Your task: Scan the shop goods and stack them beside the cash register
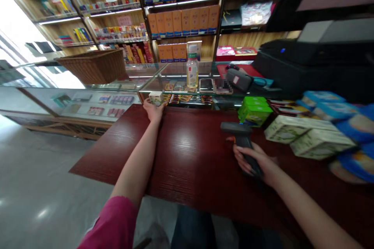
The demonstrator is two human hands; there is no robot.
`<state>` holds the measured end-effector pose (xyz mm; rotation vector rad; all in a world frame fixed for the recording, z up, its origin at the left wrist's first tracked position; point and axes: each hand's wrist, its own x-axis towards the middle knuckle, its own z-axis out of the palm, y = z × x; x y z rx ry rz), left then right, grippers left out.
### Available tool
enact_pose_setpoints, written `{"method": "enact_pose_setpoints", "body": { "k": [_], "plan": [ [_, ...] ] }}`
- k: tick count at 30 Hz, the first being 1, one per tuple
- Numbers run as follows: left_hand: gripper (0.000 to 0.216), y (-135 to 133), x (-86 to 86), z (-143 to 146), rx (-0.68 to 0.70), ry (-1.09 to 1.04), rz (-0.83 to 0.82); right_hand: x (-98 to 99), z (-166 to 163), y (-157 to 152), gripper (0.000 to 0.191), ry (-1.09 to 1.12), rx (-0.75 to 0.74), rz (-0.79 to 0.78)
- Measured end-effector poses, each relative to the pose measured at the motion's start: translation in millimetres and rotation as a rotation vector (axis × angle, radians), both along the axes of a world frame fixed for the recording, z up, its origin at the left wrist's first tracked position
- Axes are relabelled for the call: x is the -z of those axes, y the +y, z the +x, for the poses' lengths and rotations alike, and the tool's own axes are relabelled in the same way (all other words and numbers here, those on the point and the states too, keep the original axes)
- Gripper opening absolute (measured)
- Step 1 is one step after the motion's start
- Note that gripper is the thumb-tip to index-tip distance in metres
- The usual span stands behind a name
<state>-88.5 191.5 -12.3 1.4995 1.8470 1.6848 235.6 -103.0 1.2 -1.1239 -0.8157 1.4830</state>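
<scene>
My left hand (153, 109) reaches far forward over the dark red counter (187, 155) and closes on a small pale box (156, 97) at the edge of the glass display case (163, 85). My right hand (253, 159) grips the handle of a black barcode scanner (239, 132), held just above the counter with its head pointing left. To the right of the scanner lie green boxes (254, 110) and white-green boxes (309, 136).
Blue packets (353, 124) pile at the right edge. A clear bottle (192, 69), a phone (206, 85) and a black printer (309, 66) sit on or behind the glass case. A wicker basket (93, 66) stands left. Stocked shelves line the back wall.
</scene>
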Motion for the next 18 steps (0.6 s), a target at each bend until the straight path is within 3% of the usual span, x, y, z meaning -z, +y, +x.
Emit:
{"method": "enact_pose_setpoints", "body": {
  "k": [5,8,12,18],
  "plan": [
    [0.093,-45,4.3,8,-0.102,0.12,0.101,-2.2,1,-12,0.049,0.02,0.145,0.113],
    [0.088,-82,4.6,34,0.039,0.202,0.181,-2.2,7,-25,0.054,0.063,0.229,0.172],
    [0.075,-138,0.8,110,0.432,0.346,0.301,-0.9,18,-52,0.055,0.115,0.326,0.205],
    [0.067,-203,-4.6,252,0.808,0.434,0.32,6.3,45,-104,0.051,0.154,0.453,0.204]
  ]
}}
